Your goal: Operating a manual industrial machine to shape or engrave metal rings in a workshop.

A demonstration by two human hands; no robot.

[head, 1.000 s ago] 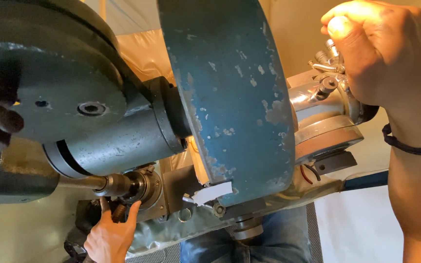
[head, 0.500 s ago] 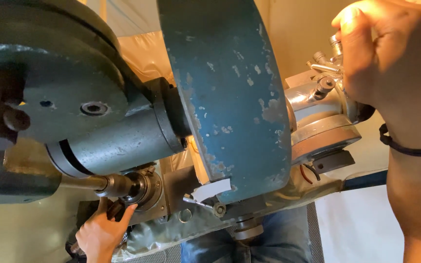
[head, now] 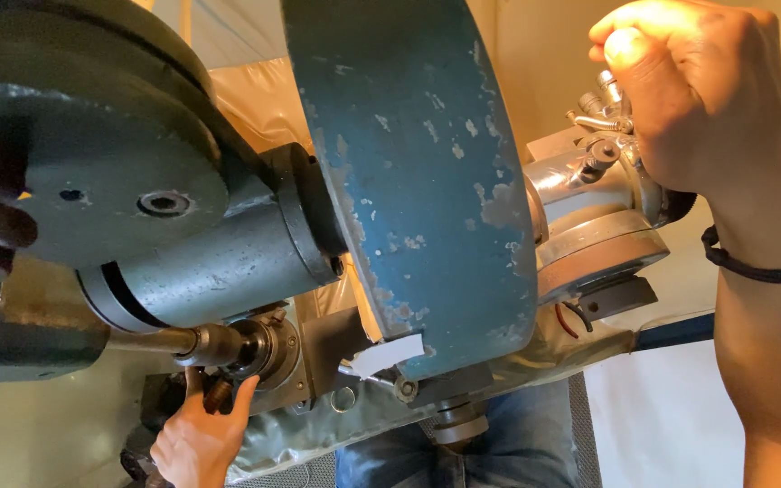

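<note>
Filling most of the view: a blue-green machine guard, paint chipped, upright at centre. Left of it, a dark grey round housing tilting down toward a steel spindle low on the left. Right of the guard, a silvery metal head with small fittings. At far upper right, right hand closed tight over those fittings. Near lower left, left hand, fingers pinched on a small threaded part just under the spindle. Black band on the right wrist.
</note>
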